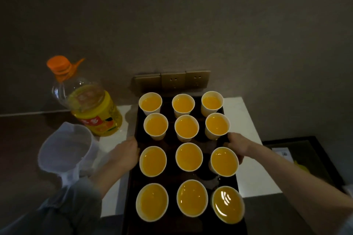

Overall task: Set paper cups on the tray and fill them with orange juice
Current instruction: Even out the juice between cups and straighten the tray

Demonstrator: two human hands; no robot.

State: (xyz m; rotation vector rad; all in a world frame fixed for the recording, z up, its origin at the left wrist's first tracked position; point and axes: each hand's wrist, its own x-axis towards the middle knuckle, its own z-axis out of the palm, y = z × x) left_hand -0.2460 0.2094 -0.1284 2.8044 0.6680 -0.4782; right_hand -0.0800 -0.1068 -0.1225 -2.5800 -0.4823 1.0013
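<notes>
- on a white counter (246, 120) against a dim grey wall, a dark rectangular tray (172, 177) carries twelve white paper cups (186, 128) in four rows of three, each holding orange juice (189, 156) close to its rim.
- the person's left hand (125, 151) rests against the tray's left edge, beside the third row; its fingers appear curled at the rim, though whether they hook under it cannot be told.
- the right hand (237, 143) sits at the tray's right edge, between the second and third rows, fingers bent down around the side and partly hidden behind a cup.
- a large clear juice bottle (91, 105) with an orange cap (58, 65) stands capped on the counter to the tray's left, part full; in front of it stands a translucent plastic pitcher (65, 149).
- brass-coloured wall sockets (172, 81) sit just behind the far row of cups.
- judged from the full cups and the capped bottle, setting out and filling look finished; the step in hand seems to be taking hold of the tray.
- any lift would call for both sides rising level and slowly, since juice this near the brims would slop at a slight tilt and light paper cups could slide.
</notes>
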